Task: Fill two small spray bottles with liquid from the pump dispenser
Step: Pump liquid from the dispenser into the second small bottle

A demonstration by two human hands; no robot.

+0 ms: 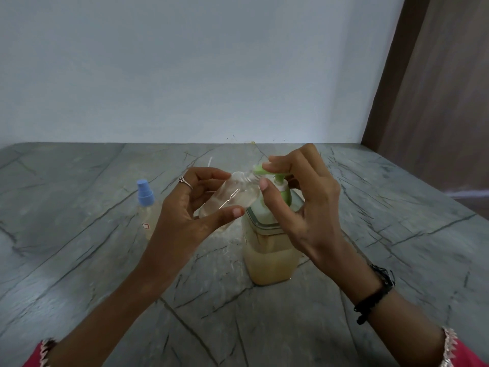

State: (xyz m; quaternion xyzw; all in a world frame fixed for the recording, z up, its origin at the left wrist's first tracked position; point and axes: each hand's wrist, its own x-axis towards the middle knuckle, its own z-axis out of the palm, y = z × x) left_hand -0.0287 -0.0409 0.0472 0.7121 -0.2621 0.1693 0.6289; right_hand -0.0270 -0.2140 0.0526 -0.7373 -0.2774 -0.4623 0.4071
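left hand [185, 205] grips the clear plastic spray bottle [230, 197] tilted, mouth just under the green pump dispenser's [270, 234] spout, right hand's [304, 192] fingers pressing its head.

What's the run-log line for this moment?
left hand: holds clear bottle at spout | right hand: on pump | blue-capped bottle: standing
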